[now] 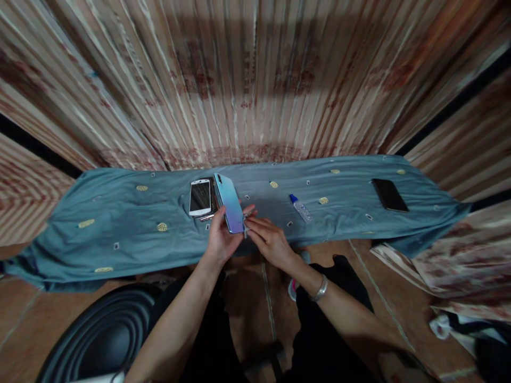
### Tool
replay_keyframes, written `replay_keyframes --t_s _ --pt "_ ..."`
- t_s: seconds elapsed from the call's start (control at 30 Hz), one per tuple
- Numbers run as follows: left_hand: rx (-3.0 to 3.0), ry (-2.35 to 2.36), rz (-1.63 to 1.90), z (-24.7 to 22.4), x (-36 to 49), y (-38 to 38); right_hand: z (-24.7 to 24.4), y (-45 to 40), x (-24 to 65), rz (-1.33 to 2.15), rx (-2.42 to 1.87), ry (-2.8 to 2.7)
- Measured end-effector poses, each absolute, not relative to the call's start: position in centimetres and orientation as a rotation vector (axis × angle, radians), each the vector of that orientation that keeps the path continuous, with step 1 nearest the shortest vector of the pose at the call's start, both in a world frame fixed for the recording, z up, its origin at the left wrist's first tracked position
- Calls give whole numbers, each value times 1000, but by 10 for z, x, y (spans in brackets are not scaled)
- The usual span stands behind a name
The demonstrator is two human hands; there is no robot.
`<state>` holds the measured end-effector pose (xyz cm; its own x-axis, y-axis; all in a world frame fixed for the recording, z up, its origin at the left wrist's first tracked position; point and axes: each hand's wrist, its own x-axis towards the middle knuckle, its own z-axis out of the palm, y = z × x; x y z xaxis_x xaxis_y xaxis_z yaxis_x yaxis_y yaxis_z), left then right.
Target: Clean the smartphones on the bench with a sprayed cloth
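Observation:
My left hand [223,236] is closed around a shiny blue-purple smartphone [230,202], its back with the camera lenses turned up. The phone is tilted above the cloth. At the phone's lower right side, the fingers of my right hand [271,239] are pinched together. Something small and pale shows at those fingertips, too small to name. To the left of the held phone lies a white smartphone [200,198] with a dark screen, on top of other dark, flat things that are partly hidden.
A blue-green cloth [131,213] covers the long table. A blue-capped clear bottle or tube [301,208] lies right of my hands, and a dark flat case or tablet [389,194] further right. Striped curtains [255,80] hang behind. A black round stool [104,340] stands lower left.

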<state>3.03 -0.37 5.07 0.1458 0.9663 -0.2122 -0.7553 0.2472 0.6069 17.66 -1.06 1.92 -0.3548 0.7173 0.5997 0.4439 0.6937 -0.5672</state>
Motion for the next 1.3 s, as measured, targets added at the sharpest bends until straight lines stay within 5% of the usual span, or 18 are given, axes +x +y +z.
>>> replay_keyframes --t_s 0.33,1.3 --pt "492 760 1238 50 37 -12 20 -4 176 793 -989 -1747" --pt "801 878 907 31 50 -30 27 48 215 951 -1033 -1215"
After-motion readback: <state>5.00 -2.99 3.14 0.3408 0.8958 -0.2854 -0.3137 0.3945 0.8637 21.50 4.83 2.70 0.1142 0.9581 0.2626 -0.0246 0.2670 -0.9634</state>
